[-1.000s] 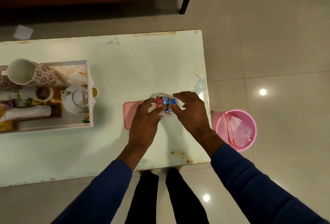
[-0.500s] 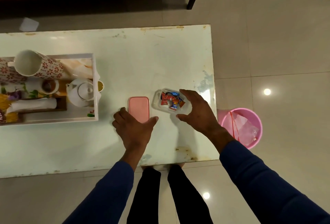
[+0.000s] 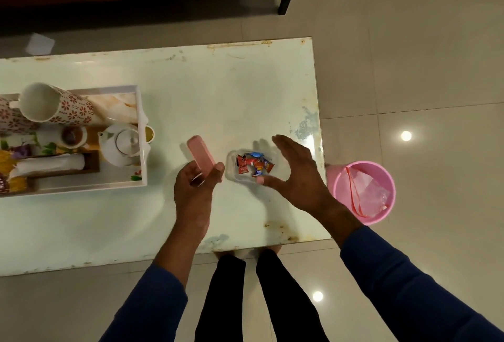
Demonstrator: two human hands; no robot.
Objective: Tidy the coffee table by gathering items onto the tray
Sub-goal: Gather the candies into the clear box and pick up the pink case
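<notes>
Pale glossy coffee table (image 3: pixel 191 96), long and rectangular, worn at edges and corners; beige tiled floor around it with ceiling-light reflections; dark red sofa at 12 o'clock; pink bin (image 3: pixel 364 191) on the floor at 3 o'clock, a clear bag inside.

Item 1: white tray (image 3: pixel 141 134) at 9 o'clock on the table. Already loaded: 1 floral jug (image 3: pixel 54 107), 1 white teapot (image 3: pixel 121 145), 1 small cup, a white roll and printed packets, the last hard to make out at the picture's edge.

Item 2: clear container (image 3: pixel 252 167) of wrapped sweets, centre-right of the table, not yet on the tray, lid off.

Item 3: pink lid (image 3: pixel 201 157), tilted up off the table, pinched at its near end by the left hand (image 3: pixel 195 189).

Item 4: right hand (image 3: pixel 297 175), fingers spread wide, cupped around the container from 3 o'clock, thumb at its near rim; firm contact uncertain.

Status: mostly gathered. Outstanding, by judgement: lid onto container, container onto tray.
</notes>
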